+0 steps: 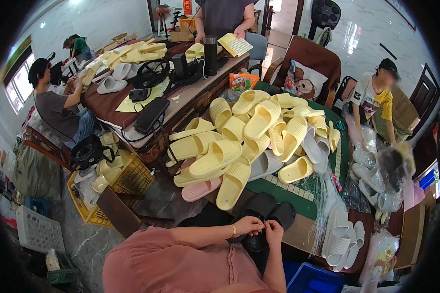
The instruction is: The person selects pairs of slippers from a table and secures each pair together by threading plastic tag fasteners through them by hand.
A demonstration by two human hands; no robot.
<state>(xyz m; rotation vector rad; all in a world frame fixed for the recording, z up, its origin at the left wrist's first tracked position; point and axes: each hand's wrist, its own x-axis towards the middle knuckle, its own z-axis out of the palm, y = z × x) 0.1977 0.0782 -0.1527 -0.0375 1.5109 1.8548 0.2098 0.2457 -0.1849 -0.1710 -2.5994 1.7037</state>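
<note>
My left hand and my right hand meet in front of me, fingertips pinched close together. Whatever lies between them is too small to make out. Black slippers are right by the hands, partly covered by them. Beyond these rises a big heap of pale yellow slippers. A pink slipper sticks out at its near left side, and grey slippers lie among the yellow ones. A bundle of thin white strands hangs over the table edge to the right of the heap.
Off-white slippers stand at the right, beside a blue bin lower down. A yellow crate with slippers is on the left floor. Several people work around the room. Bagged slippers lie near the person at right.
</note>
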